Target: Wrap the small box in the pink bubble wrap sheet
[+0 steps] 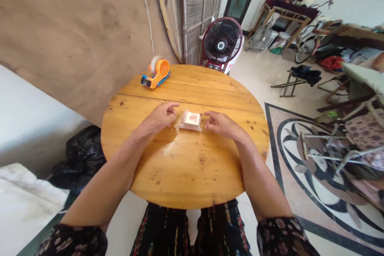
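Note:
A small whitish block-shaped packet (192,120) with a reddish print on top, wrapped in clear plastic or film, lies on the round wooden table (198,168). To its left hovers or rests my left hand (164,115), index finger stretched out and the other fingers loosely bent, holding nothing. On the other side my right hand (220,123) mirrors it, its index finger pointing toward the packet and nothing held. Neither hand visibly touches the packet.
An orange and blue tape dispenser (157,74) with a roll of tape stands at the table's far left edge. Beyond the table is a dark red fan (222,44). Black plastic bags (82,156) lie at lower left; a folding stool (292,80) stands at right.

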Available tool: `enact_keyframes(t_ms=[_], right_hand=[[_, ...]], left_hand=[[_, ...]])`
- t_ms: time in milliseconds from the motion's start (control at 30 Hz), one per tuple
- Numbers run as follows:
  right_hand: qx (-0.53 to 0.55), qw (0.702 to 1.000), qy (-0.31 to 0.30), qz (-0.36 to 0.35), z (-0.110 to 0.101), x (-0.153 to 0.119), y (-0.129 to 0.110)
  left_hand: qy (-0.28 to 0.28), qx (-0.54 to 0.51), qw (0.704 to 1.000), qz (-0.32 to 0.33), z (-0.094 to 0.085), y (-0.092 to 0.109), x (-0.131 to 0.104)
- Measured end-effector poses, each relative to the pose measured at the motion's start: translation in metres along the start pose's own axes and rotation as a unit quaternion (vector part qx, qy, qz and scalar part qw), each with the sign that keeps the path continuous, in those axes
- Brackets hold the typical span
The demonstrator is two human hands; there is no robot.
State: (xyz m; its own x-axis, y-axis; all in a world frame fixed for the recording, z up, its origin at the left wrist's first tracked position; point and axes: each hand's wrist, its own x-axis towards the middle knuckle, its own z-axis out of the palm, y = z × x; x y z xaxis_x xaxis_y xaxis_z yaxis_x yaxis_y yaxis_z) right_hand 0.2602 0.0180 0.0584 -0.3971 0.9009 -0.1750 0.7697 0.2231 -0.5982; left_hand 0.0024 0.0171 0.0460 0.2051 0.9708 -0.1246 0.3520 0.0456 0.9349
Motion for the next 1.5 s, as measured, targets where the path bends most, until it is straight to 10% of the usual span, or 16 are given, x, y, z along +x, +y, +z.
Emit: enact_keyframes(t_ms=[267, 667, 833, 967, 1133, 1500], right_hand=[[-0.018, 0.998, -0.045, -0.049, 0.009, 0.002, -0.009], [-0.012, 0.997, 0.009, -0.074, 0.015, 0.006, -0.007], [0.01, 0.995, -0.027, -0.098, 0.002, 0.0, 0.0], [0.099, 0.984, 0.119, -0.085, 0.005, 0.002, -0.001], [0.271, 0.92, 0.274, -0.069, 0.045, 0.018, -0.016], [0.333, 0.909, 0.239, -0.076, 0.083, 0.029, -0.018]], left_hand=[[-0.147, 0.046, 0.988, 0.027, 0.007, 0.0, -0.001], [-0.154, 0.067, 0.983, 0.071, 0.01, 0.005, -0.002], [-0.051, 0.037, 0.997, 0.053, 0.006, 0.002, -0.001], [0.077, -0.092, 0.992, 0.049, 0.014, -0.004, 0.005], [0.078, -0.258, 0.961, 0.059, 0.039, -0.01, 0.01], [0.042, -0.203, 0.976, 0.065, 0.082, -0.012, -0.009]])
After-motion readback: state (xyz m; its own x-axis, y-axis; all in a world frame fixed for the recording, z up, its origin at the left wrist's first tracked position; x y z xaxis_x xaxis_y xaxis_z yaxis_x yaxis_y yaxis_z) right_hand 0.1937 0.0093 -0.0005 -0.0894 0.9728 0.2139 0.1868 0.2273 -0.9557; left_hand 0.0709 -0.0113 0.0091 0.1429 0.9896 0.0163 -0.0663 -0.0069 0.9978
